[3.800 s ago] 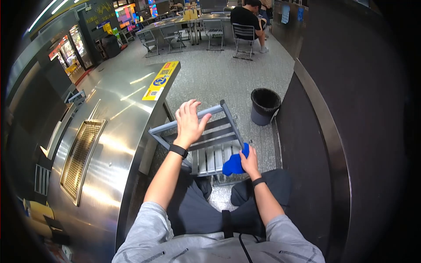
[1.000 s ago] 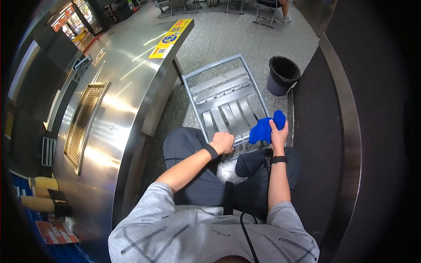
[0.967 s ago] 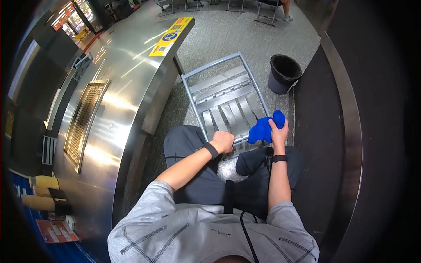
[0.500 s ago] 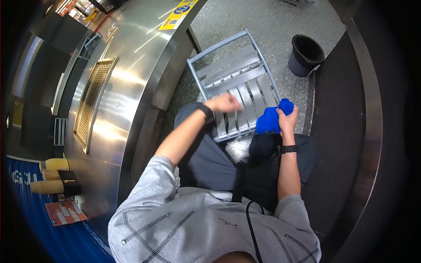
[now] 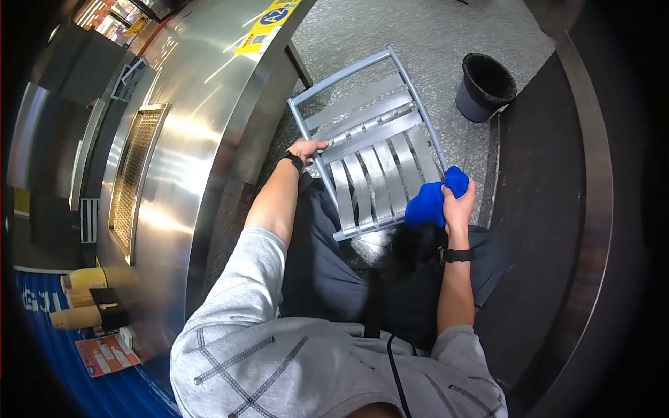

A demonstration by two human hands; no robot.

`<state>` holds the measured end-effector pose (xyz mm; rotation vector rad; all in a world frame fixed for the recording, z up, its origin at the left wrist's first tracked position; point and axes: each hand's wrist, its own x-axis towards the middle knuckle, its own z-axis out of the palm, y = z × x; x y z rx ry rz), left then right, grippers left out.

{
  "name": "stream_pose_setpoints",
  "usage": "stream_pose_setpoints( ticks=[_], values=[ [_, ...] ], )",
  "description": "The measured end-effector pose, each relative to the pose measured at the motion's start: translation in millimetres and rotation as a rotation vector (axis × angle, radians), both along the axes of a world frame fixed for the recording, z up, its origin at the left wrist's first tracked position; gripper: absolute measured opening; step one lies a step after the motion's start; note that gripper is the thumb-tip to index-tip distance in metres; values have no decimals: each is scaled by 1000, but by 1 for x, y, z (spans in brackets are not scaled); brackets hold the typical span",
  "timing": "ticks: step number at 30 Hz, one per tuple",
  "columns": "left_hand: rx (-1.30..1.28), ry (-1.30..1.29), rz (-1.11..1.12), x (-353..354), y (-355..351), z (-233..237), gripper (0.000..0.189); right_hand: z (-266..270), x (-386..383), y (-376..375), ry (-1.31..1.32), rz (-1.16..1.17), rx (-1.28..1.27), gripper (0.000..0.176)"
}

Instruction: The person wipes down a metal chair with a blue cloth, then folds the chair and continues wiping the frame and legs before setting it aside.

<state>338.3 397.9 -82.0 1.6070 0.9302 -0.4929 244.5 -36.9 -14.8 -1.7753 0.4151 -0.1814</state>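
A chair [image 5: 380, 150] with a grey tubular frame and silvery slats stands tilted before my knees. My left hand [image 5: 305, 149] is closed round the left tube of its frame, fingers reaching over the edge. In my right hand [image 5: 458, 207] a bright blue cloth [image 5: 425, 203] is bunched, pressed near the chair's right tube. Part of the cloth hangs over the lower right corner of the slats and hides it.
A black-lined waste bin [image 5: 486, 87] stands on the speckled floor beyond the chair. To the left runs a steel counter [image 5: 188, 160] with an inset grate [image 5: 139, 177]. A dark panel with a metal edge [image 5: 592, 209] borders the right side.
My left hand has moved left from over the slats and taken hold of the chair's left tube. The chair has shifted slightly; my right hand still holds the cloth by the right side.
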Motion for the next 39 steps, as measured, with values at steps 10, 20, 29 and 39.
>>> stream_pose_setpoints(
  ticks=[10, 20, 29, 39],
  values=[
    [-260, -241, 24, -14, -18, 18, 37, 1, 9, -14, 60, -114, 112, 44],
    [-69, -206, -156, -7, -46, 56, 58, 2, 10, -29, -153, -227, 330, 32],
    [-151, -133, -324, -36, -39, 71, 62, 10, 13, -31, -274, -241, 377, 29],
    [-243, -167, -377, -77, -106, 90, 42, -6, 29, -38, -297, -320, 742, 24]
  ],
)
